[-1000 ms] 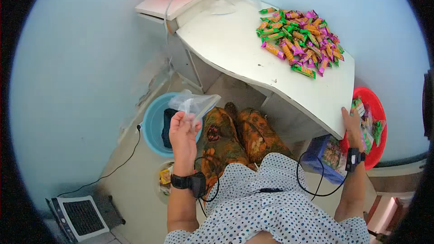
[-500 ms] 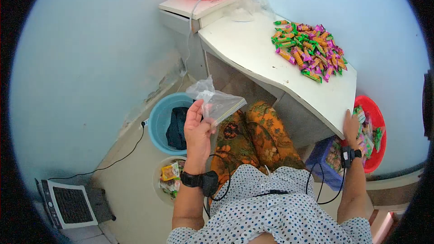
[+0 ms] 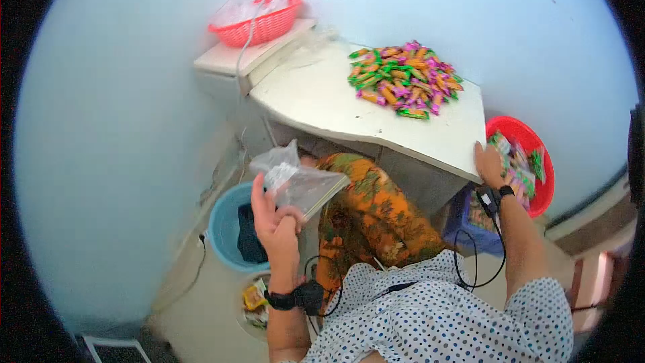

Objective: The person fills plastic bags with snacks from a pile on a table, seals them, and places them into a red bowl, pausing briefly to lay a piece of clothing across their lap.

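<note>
Head view: left hand [image 3: 274, 218] still pinches the clear bag [image 3: 302, 187].
Right hand [image 3: 492, 165] remains at the table [image 3: 322, 97] corner, finger spread unclear; trouser legs [image 3: 383, 212] have shifted.

Bright, diffuse light falls on the white table [image 3: 430, 136], with dimmer shadow beneath it. Around it the view looks softly blurred, perhaps from motion, and the outer edges curve into black.
</note>
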A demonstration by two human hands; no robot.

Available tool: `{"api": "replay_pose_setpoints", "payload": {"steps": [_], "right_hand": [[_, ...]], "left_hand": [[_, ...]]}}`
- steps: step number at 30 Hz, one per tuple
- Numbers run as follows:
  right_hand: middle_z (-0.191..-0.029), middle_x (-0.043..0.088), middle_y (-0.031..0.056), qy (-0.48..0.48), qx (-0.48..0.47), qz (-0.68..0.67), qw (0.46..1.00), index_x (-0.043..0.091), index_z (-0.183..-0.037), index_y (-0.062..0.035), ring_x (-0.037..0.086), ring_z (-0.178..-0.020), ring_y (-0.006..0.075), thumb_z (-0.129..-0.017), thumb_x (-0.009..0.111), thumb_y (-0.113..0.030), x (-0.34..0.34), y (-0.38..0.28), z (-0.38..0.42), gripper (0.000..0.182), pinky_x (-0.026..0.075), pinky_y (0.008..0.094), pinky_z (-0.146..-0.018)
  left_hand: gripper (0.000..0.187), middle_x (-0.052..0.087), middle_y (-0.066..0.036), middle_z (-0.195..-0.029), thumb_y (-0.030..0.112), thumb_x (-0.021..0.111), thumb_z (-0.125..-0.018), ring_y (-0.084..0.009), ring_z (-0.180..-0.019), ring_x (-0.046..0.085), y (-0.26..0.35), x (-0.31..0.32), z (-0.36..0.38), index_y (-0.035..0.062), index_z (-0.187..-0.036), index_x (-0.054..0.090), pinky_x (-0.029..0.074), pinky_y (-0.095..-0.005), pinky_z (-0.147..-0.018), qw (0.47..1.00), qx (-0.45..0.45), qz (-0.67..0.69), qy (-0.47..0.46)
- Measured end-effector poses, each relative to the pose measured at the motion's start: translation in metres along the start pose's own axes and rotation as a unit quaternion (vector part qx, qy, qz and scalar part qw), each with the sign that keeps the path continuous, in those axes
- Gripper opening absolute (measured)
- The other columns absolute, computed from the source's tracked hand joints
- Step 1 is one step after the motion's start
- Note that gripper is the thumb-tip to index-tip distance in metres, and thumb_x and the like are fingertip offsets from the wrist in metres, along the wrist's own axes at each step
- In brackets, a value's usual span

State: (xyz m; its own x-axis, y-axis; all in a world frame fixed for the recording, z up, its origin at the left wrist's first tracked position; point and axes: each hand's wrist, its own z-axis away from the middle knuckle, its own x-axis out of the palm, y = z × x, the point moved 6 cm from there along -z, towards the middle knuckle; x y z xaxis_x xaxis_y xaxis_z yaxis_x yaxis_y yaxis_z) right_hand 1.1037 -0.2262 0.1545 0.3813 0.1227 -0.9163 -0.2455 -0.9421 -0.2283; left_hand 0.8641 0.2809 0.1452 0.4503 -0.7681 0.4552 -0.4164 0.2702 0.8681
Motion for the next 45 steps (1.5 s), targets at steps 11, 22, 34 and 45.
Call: {"api": "replay_pose_setpoints", "payload": {"steps": [11,22,34,45], "right_hand": [[-0.103,0.064,0.0327,-0.008,0.021,-0.041,0.999,0.059,-0.108,0.0044,0.063,-0.098,0.0476,-0.094,0.052,-0.046,0.034,0.022,-0.028,0.053,0.048,0.0554,-0.087],[-0.105,0.059,0.0306,-0.009,-0.043,0.065,0.997,0.056,-0.109,0.0086,0.058,-0.101,0.0452,-0.094,0.055,-0.036,-0.006,-0.004,-0.006,0.047,0.045,0.0539,-0.088],[-0.111,0.066,0.0055,-0.425,-0.212,-0.485,0.734,0.063,-0.121,0.0004,0.061,-0.102,0.015,-0.1,0.054,-0.039,-0.059,-0.221,0.018,0.046,0.049,0.0325,-0.086],[-0.084,0.068,0.002,-0.456,-0.118,-0.652,0.595,0.069,-0.091,-0.0029,0.061,-0.072,0.0089,-0.096,0.062,-0.018,-0.025,-0.3,-0.009,0.018,0.05,0.0247,-0.068]], "left_hand": [[0.09,0.062,-0.011,-0.095,-0.016,0.042,-0.069,-0.0137,-0.071,0.058,-0.023,0.028,0.018,0.0074,-0.153,0.024,0.046,-0.0232,-0.064,0.999,-0.037,-0.015,0.017],[0.083,0.06,-0.01,-0.121,-0.018,0.041,-0.068,-0.0149,-0.09,0.06,-0.017,0.046,-0.049,0.0053,-0.147,0.035,0.051,-0.0277,-0.076,0.995,-0.092,0.005,-0.036],[0.077,0.06,-0.008,-0.122,-0.02,0.04,-0.072,-0.015,-0.093,0.061,-0.045,0.17,-0.095,0.0041,-0.145,0.037,0.052,-0.0268,-0.076,0.981,-0.097,-0.003,-0.169],[0.075,0.061,-0.01,-0.118,-0.018,0.042,-0.074,-0.0157,-0.093,0.062,-0.064,0.176,-0.114,0.0029,-0.145,0.036,0.052,-0.0271,-0.077,0.971,-0.175,-0.08,-0.141]]}}
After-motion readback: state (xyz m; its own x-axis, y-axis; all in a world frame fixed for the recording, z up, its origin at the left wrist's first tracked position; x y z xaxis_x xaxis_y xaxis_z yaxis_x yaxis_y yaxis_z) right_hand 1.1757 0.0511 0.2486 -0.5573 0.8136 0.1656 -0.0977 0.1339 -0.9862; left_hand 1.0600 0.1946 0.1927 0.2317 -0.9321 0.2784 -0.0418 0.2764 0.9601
